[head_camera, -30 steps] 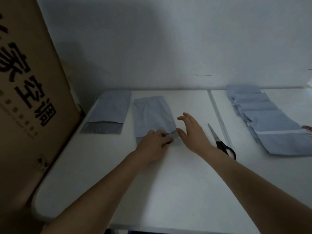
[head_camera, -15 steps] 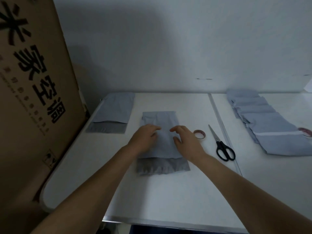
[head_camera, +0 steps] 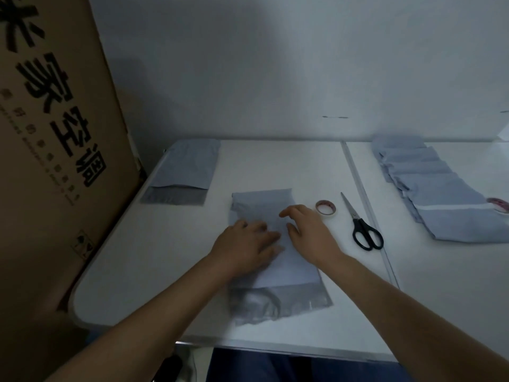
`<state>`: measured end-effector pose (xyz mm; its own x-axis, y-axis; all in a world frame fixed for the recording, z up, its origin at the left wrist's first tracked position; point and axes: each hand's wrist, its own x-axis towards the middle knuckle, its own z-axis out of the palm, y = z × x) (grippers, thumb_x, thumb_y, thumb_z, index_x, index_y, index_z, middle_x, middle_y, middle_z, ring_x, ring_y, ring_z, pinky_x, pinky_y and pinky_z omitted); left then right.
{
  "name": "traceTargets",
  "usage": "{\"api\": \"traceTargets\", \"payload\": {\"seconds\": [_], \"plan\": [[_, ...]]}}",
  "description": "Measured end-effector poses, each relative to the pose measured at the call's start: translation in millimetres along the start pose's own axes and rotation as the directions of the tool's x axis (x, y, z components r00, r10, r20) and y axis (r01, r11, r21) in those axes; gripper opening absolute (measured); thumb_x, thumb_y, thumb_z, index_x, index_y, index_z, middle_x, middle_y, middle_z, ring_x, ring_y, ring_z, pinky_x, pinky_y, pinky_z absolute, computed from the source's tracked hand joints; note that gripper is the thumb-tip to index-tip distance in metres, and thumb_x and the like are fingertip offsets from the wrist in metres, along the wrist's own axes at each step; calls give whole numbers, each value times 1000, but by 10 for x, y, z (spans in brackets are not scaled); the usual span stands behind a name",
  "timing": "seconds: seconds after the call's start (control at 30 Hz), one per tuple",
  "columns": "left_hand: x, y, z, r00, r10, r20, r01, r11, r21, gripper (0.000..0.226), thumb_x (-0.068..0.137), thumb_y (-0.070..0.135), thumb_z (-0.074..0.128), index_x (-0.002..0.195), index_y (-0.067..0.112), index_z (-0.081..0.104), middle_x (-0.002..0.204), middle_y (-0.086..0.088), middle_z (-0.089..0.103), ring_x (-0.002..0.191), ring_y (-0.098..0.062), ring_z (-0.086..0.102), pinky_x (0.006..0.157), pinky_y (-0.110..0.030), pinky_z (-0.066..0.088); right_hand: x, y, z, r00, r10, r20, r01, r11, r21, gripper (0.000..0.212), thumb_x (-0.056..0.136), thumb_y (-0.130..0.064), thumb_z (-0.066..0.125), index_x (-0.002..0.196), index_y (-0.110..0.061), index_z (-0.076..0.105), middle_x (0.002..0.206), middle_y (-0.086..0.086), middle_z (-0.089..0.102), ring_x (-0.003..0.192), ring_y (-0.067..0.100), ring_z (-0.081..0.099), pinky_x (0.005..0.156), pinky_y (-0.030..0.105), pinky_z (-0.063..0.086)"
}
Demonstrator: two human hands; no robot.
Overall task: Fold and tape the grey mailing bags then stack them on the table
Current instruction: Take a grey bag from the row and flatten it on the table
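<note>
A grey mailing bag (head_camera: 278, 274) lies flat on the white table (head_camera: 170, 257) in front of me, its darker flap end toward the near edge. My left hand (head_camera: 245, 248) rests palm down on the bag's middle. My right hand (head_camera: 308, 234) lies beside it on the bag's right part, fingers spread. Neither hand grips anything. A small roll of tape (head_camera: 325, 207) sits just right of the bag, with black-handled scissors (head_camera: 360, 223) beyond it. Another grey bag (head_camera: 187, 172) lies at the back left. A row of overlapping folded grey bags (head_camera: 438, 188) stretches along the right.
A tall cardboard box (head_camera: 55, 133) with black printed characters stands against the table's left edge. A white wall closes off the back. A seam (head_camera: 366, 205) between two tabletops runs past the scissors. A second tape roll (head_camera: 498, 203) lies on the right-hand bags.
The bag has slid toward me from beside the back-left bag, and its dark flap now shows near the front edge. Both hands moved with it and lie flat on it.
</note>
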<state>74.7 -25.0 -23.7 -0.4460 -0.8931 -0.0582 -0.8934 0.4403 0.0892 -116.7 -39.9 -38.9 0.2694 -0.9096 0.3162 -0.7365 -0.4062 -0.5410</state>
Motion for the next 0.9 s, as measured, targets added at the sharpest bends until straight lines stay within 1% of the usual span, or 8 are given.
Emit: {"api": "traceTargets", "payload": {"seconds": [0.13, 0.27, 0.37, 0.47, 0.53, 0.6, 0.73, 0.9], "plan": [[77, -52, 22, 977, 25, -211, -55, 989, -140, 36, 96, 41, 39, 115, 21, 63, 114, -2, 58, 101, -23, 56, 76, -39, 49, 33, -59, 122, 999, 1, 40, 1, 999, -50, 26, 91, -7, 50, 114, -8, 62, 113, 10, 57, 100, 26, 51, 83, 26, 38], [139, -193, 236, 959, 32, -283, -100, 969, -228, 46, 91, 42, 37, 122, 17, 61, 118, -4, 57, 106, -23, 53, 84, -39, 49, 3, -81, 312, 997, -2, 76, 14, 988, -153, 34, 87, -24, 37, 106, -9, 60, 101, 9, 54, 89, 29, 51, 76, 39, 44], [117, -290, 319, 952, -41, -304, -36, 970, -241, 53, 88, 56, 39, 127, 25, 56, 122, 0, 51, 109, -20, 47, 92, -33, 44, -55, -59, 370, 999, 14, 30, -7, 971, -238, 40, 92, -30, 36, 119, -13, 59, 113, 6, 55, 97, 24, 51, 79, 38, 47], [134, -451, 351, 917, -201, -346, 82, 941, -330, 48, 88, 54, 45, 119, 20, 62, 117, -4, 53, 106, -21, 49, 89, -33, 44, -56, -54, 385, 1000, 13, 29, -5, 962, -271, 43, 93, -30, 37, 128, -13, 56, 133, 8, 51, 118, 26, 50, 95, 38, 44], [187, -611, 292, 823, -438, -362, 217, 831, -511, 26, 92, 36, 52, 104, 16, 65, 107, -8, 59, 103, -26, 54, 85, -35, 45, -48, -55, 388, 999, 7, 35, 3, 958, -286, 44, 95, -31, 36, 130, -15, 55, 139, 9, 47, 128, 28, 45, 104, 38, 38], [225, -704, 243, 753, -534, -384, 255, 776, -577, 17, 94, 27, 53, 101, 16, 64, 105, -8, 61, 102, -28, 56, 84, -34, 45, -56, -64, 389, 999, 10, 53, 6, 956, -294, 45, 96, -35, 35, 133, -18, 54, 142, 10, 45, 132, 29, 42, 107, 38, 34], [242, -578, 256, 885, -261, -386, 76, 898, -433, 42, 89, 40, 46, 125, 23, 58, 129, -5, 50, 116, -26, 51, 96, -39, 43, -15, -15, 376, 996, 21, 88, 10, 942, -337, 47, 97, -40, 32, 135, -23, 53, 143, 6, 46, 136, 30, 38, 105, 41, 35], [340, -553, 248, 917, -264, -298, 150, 923, -354, 50, 91, 34, 52, 140, 28, 44, 148, -2, 35, 129, -28, 40, 104, -46, 36, 177, 116, 281, 985, 94, 146, -35, 930, -367, 53, 94, -47, 28, 136, -26, 51, 145, 2, 44, 138, 30, 35, 99, 44, 37]]}}
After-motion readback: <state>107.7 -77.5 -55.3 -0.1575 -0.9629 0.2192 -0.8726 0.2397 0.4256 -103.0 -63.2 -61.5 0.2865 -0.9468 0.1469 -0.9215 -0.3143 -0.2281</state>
